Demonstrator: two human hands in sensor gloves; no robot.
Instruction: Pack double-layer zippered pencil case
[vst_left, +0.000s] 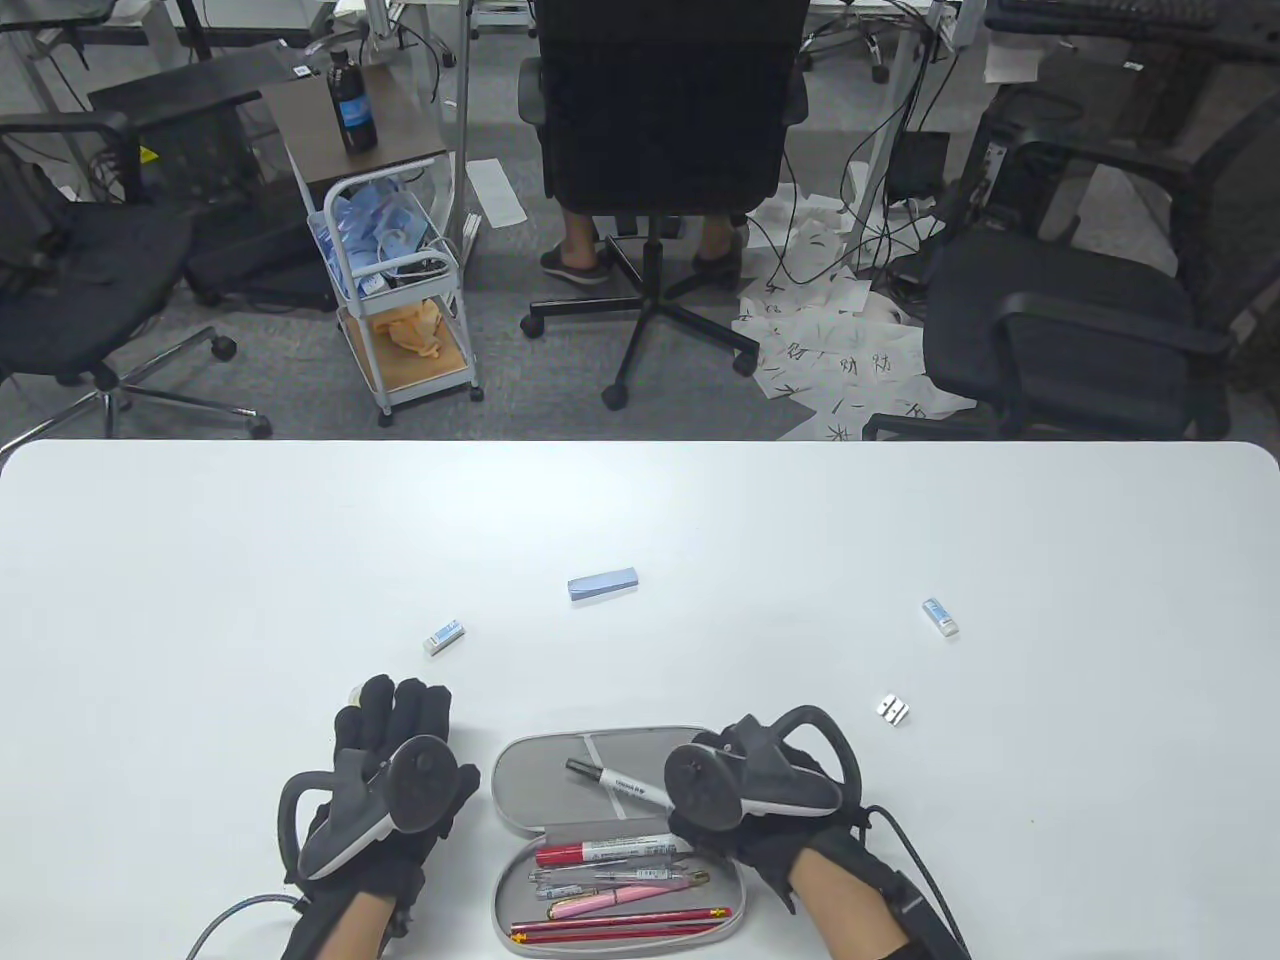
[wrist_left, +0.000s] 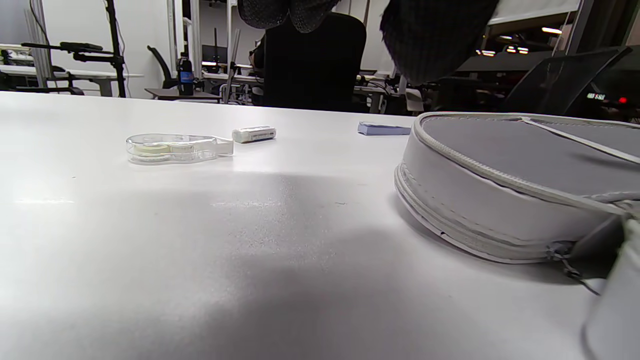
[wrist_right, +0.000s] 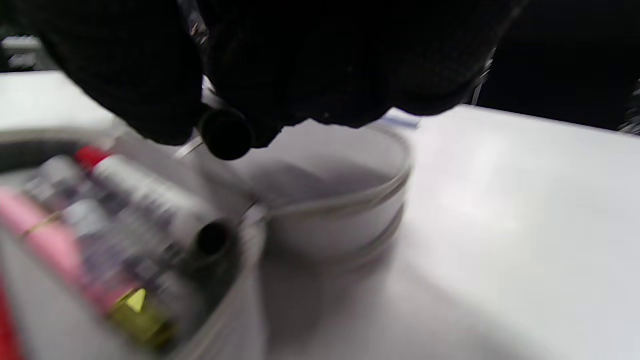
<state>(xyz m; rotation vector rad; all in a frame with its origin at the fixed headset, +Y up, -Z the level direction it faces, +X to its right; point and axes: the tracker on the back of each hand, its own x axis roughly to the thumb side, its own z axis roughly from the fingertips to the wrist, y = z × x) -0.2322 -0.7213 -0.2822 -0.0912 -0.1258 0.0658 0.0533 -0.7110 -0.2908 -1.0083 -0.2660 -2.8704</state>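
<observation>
We've got the gray pencil case lying unzipped near the front edge of the white table, between our two hands. Its lower half already holds a red marker, a few pens, a pink pen and red pencils.

Our right hand sits at the case's right side, wrist angled in from the bottom right, fingers curled down around the black marker, which lies slanted over the lid half. In the blurry right wrist view the marker's round end pokes out under the gloved fingers.

Our left hand is flat-ish over the table just left of the case, fingers stretched forward and gripping nothing. In the left wrist view a clear correction tape lies ahead of it on the table.

Farther out we see two small erasers, a blue sticky-note block and a metal sharpener.
</observation>
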